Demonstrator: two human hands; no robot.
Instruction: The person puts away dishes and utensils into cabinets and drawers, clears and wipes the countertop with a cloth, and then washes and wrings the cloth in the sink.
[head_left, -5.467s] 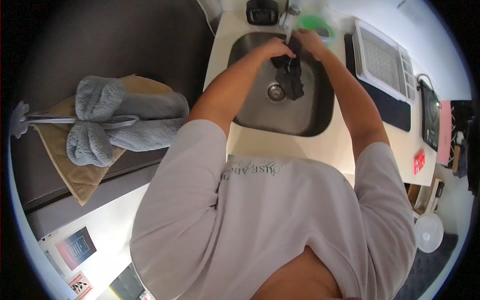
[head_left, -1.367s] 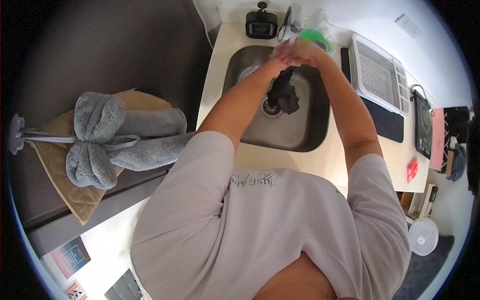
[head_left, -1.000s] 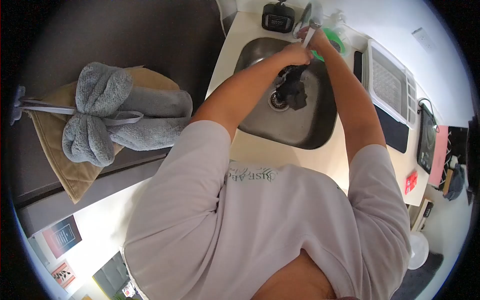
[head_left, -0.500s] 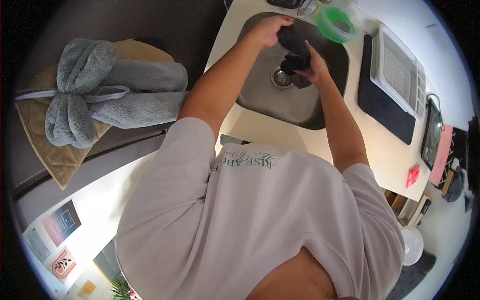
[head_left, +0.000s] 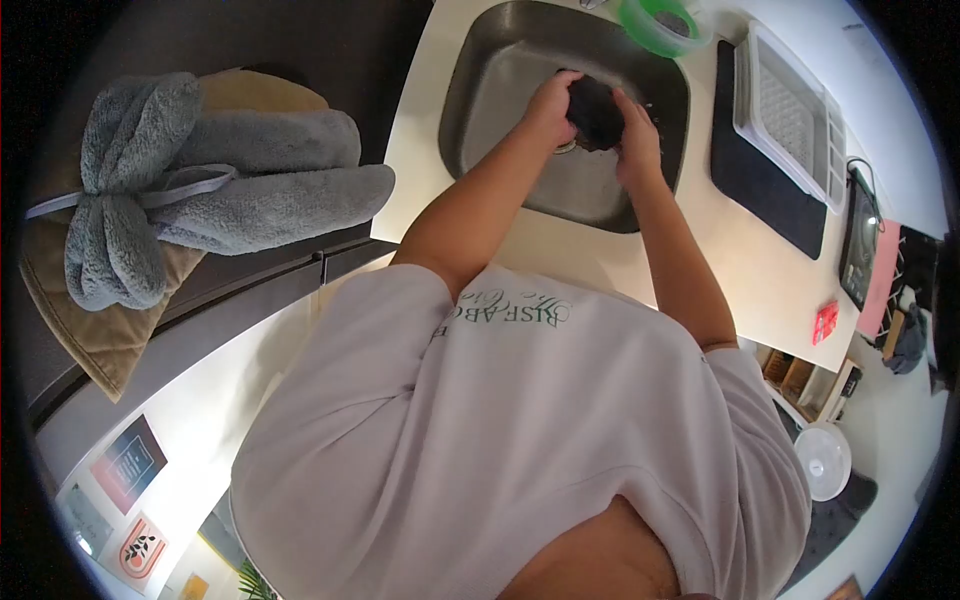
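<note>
A dark, bunched piece of black cloth (head_left: 596, 114) is held over the metal sink (head_left: 485, 130); its exact kind cannot be made out. My left hand (head_left: 549, 108) is closed on its left side. On the opposite side, my right hand (head_left: 637, 138) grips it with bent fingers. The cloth and my left hand cover most of the drain (head_left: 566, 147), leaving a sliver of its rim in sight. Beyond the sink's far right corner stands a clear, green-tinted tub (head_left: 655, 38) with something dark inside.
Right of the sink, a white dish rack (head_left: 790, 105) sits on a dark mat (head_left: 735, 170). A red packet (head_left: 825, 323) lies near the counter's (head_left: 690, 265) right edge. To the left hang grey towels (head_left: 270, 205) tied with a band, over a tan quilted cloth (head_left: 110, 345).
My hands have drawn closer together, and the black cloth, longer and hanging before, is now gathered into a compact bundle. The view has shifted slightly, with the sink higher in the picture.
</note>
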